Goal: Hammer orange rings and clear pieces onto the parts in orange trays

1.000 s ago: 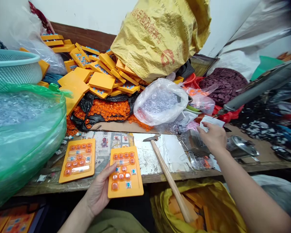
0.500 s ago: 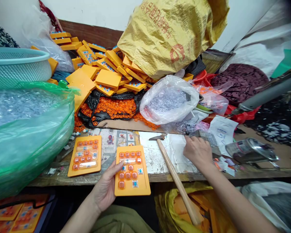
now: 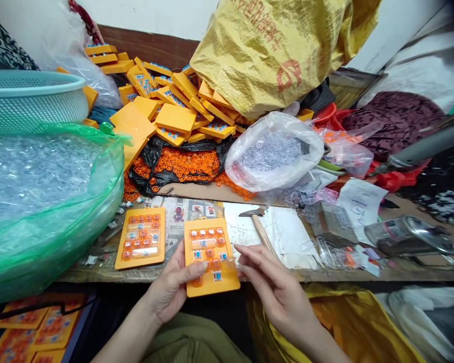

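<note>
My left hand grips an orange panel by its left side, thumb on the front. The panel bears rows of clear-topped orange keycaps; a few blue-and-white switches show uncovered. At the panel's right edge my right hand pinches a small clear plastic piece, blurred and partly hidden by the fingers. A similar orange panel lies on the bench to the left, with keycaps and a long clear bar on it. Behind my right hand rests a hammer, its lower handle hidden.
A green bag of clear pieces bulges at left. Orange rings fill a black bag behind. A white bag holds clear parts. Orange panels are heaped at the back. A clear lidded jug lies at right.
My right hand has come from the back right of the bench to the panel's right edge, with a clear piece in its fingers. The panel in my left hand has shifted slightly.
</note>
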The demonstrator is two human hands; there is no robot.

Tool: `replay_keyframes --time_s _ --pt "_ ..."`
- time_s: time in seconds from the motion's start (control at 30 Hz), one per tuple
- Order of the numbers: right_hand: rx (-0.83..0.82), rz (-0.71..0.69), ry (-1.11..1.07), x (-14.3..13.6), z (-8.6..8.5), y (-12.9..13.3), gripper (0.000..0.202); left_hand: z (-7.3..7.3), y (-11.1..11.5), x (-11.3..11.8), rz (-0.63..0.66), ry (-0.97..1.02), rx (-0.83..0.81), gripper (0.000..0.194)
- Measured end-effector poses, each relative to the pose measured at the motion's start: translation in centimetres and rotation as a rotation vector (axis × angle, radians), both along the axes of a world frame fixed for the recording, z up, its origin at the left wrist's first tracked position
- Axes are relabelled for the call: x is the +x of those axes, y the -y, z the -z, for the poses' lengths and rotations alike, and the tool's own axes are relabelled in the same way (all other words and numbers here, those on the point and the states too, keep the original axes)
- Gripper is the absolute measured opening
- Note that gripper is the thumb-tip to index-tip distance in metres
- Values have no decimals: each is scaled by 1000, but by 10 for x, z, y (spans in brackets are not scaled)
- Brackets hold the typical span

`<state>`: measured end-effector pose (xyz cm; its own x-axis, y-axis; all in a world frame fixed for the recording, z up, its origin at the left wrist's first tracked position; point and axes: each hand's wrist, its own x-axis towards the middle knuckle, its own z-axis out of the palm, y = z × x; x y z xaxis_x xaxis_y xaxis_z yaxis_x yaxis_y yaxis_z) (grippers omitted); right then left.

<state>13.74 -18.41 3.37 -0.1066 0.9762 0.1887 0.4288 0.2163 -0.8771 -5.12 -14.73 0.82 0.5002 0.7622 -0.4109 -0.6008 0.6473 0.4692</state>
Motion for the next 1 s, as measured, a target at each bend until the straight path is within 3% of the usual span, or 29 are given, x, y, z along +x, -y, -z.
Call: replay_keyframes --time_s 0.17,0.33,0.43,0.63,0.9,1.0 --pt "-180 123 -85 -18 17 12 16 -3 4 5 -16 -100 108 94" --pt "-46 185 -61 -26 24 12 14 -3 11 14 -144 -238 152 90" --pt "-63 217 -107 -27 26 10 13 -4 12 16 -210 -288 154 91" --pt "-47 299 -235 -29 28 8 5 -8 9 15 -223 -296 160 109" --pt "-72 284 -292 -28 33 9 5 -7 12 18 -265 -385 197 119" --pt "-26 419 -237 -30 36 8 10 -7 12 19 -299 -347 147 120"
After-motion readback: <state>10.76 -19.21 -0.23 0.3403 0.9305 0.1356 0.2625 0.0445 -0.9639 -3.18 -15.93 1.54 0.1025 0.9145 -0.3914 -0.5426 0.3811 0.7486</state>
